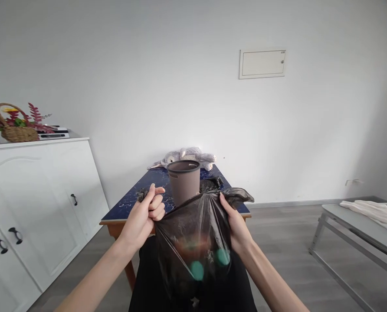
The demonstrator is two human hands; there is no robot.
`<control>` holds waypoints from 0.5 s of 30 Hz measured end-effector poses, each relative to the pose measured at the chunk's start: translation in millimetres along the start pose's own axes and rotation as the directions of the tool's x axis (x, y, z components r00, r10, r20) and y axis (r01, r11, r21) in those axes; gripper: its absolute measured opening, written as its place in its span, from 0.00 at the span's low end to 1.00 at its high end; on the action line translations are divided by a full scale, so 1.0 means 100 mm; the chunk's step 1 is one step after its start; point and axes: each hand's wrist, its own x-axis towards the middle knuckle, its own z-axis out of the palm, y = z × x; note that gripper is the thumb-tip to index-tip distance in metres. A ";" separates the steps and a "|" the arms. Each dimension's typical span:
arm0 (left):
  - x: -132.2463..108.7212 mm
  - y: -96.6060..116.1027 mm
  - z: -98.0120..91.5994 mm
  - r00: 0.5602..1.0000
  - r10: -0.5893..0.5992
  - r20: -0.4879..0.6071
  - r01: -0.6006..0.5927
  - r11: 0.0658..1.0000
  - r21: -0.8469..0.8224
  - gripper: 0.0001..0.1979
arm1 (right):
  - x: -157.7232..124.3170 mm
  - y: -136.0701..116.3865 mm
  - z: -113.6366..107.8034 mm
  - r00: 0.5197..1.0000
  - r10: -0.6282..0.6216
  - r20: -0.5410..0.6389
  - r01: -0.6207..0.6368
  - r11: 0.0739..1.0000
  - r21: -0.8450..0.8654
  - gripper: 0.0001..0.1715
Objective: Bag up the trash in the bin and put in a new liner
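Note:
A black, see-through plastic garbage bag (193, 234) hangs between my hands, above my lap. Two green round shapes and something reddish show dimly through its film. My left hand (148, 212) is closed around the bag's left top corner, and a crumpled bit pokes out above the fist. On the other side my right hand (234, 221) grips the gathered top edge, thumb in front and fingers hidden behind the plastic. Just beyond the bag stands a brown-grey trash bin (184, 182), upright on the table, its dark rim uppermost.
The blue marble-patterned table (125, 203) has wooden edges. A grey plush toy (190, 156) lies at its back against the wall. White cabinets (50, 195) with a flower basket (21, 132) stand left. At right is a glass table (359, 221) bearing a white cloth (375, 212).

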 end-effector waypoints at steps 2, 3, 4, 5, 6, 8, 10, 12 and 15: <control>-0.01 -0.02 -0.05 0.998 -0.050 -0.039 0.046 0.993 -0.108 0.14 | 0.00 0.00 0.00 0.999 -0.001 -0.047 0.000 1.000 -0.030 0.34; -0.01 -0.02 -0.07 0.996 -0.077 -0.050 0.068 0.986 -0.152 0.14 | 0.00 0.00 0.01 0.998 -0.022 -0.054 0.019 0.998 -0.057 0.35; -0.01 -0.02 -0.08 0.994 -0.097 -0.057 0.085 0.979 -0.184 0.15 | 0.00 -0.02 0.03 0.998 -0.048 -0.028 0.046 0.996 -0.079 0.36; -0.02 -0.02 -0.10 0.992 -0.110 -0.061 0.095 0.974 -0.207 0.15 | -0.01 -0.04 0.05 0.997 -0.073 0.030 0.076 0.994 -0.083 0.37; -0.02 -0.02 -0.11 0.991 -0.115 -0.062 0.099 0.971 -0.219 0.15 | -0.01 -0.06 0.07 0.990 -0.094 0.108 0.101 0.993 -0.062 0.37; -0.03 -0.03 -0.15 0.992 -0.116 -0.049 0.103 0.971 -0.218 0.15 | -0.03 -0.11 0.13 0.956 -0.110 0.270 0.102 0.994 0.045 0.35; -0.04 -0.06 -0.18 0.993 -0.112 -0.023 0.106 0.976 -0.189 0.15 | -0.05 -0.14 0.19 0.924 -0.120 0.363 0.047 0.978 0.203 0.27; -0.04 -0.10 -0.21 0.994 -0.108 0.012 0.109 0.985 -0.134 0.16 | -0.06 -0.16 0.24 0.897 -0.138 0.421 -0.006 0.946 0.323 0.17; -0.04 -0.13 -0.18 0.994 -0.072 0.083 0.072 0.997 0.012 0.20 | -0.06 -0.18 0.32 0.855 -0.121 0.504 -0.030 0.959 0.281 0.18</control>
